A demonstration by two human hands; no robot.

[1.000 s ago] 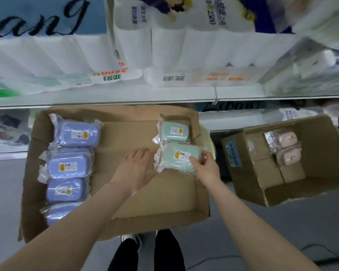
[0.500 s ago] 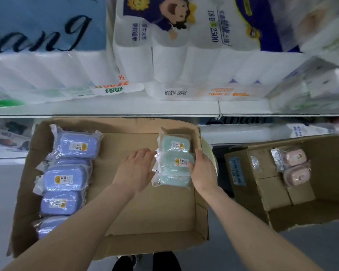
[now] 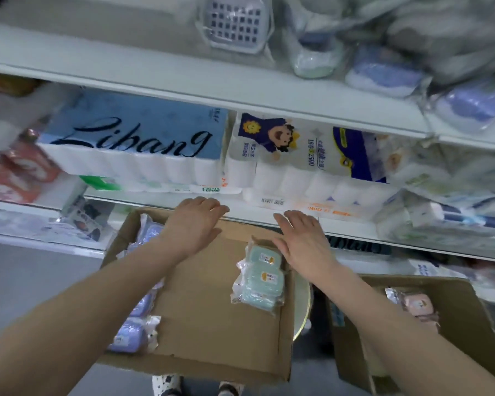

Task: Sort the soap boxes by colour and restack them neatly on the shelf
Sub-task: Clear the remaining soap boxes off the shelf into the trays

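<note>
Green soap boxes (image 3: 260,281) in clear wrap lie stacked against the right wall of a shallow cardboard tray (image 3: 212,318). Purple soap boxes (image 3: 133,335) line the tray's left wall. Pink soap boxes (image 3: 415,305) sit in a second carton (image 3: 457,324) to the right. Both hands hover above the tray's far end, palms down, fingers spread, each grip empty: the left hand (image 3: 193,224), the right hand (image 3: 305,241) just above the green stack. Beyond them, a white shelf (image 3: 240,211) carries toilet paper packs (image 3: 283,161).
</note>
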